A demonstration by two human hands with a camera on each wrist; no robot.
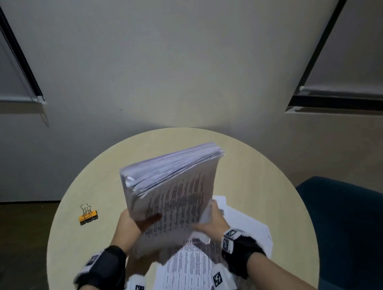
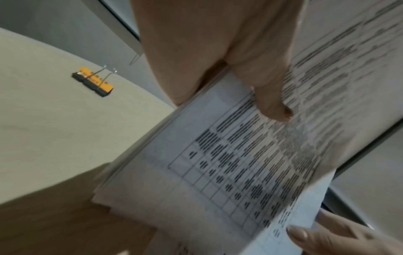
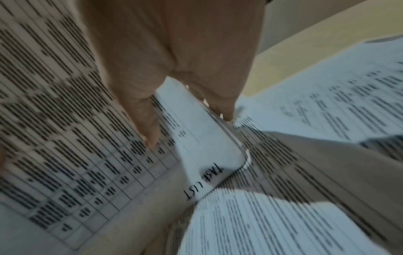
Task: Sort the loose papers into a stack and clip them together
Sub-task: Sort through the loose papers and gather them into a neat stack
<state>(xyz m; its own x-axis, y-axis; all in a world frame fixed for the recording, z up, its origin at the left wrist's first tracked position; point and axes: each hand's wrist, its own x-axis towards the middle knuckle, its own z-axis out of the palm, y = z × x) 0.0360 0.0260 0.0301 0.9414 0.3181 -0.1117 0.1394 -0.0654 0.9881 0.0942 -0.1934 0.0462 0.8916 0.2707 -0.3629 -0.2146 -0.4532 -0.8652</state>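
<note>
Papers come first: most of them are already gathered into a thick stack (image 1: 172, 194), which I hold tilted up off the round table (image 1: 253, 162) with both hands. My left hand (image 1: 132, 224) grips the stack's left edge, thumb laid across the printed top page and fingers hidden behind it. My right hand (image 1: 211, 223) pinches the lower right corner, thumb on the page and fingers underneath. The top edges look ragged and fanned, so by my reading the stack has not been squared yet.

Gathering is not finished. Several loose sheets (image 1: 189, 270) lie flat on the table beneath and to the right of the stack, some overlapping; how many, I cannot tell.

Clipping has not begun. An orange binder clip (image 1: 88, 216) sits alone on the table, well apart to the left of my left hand, untouched, its wire handles visible.

I judge the job somewhat past halfway: the remaining sheets need collecting, the edges need tapping even, and then the clip goes on.
</note>
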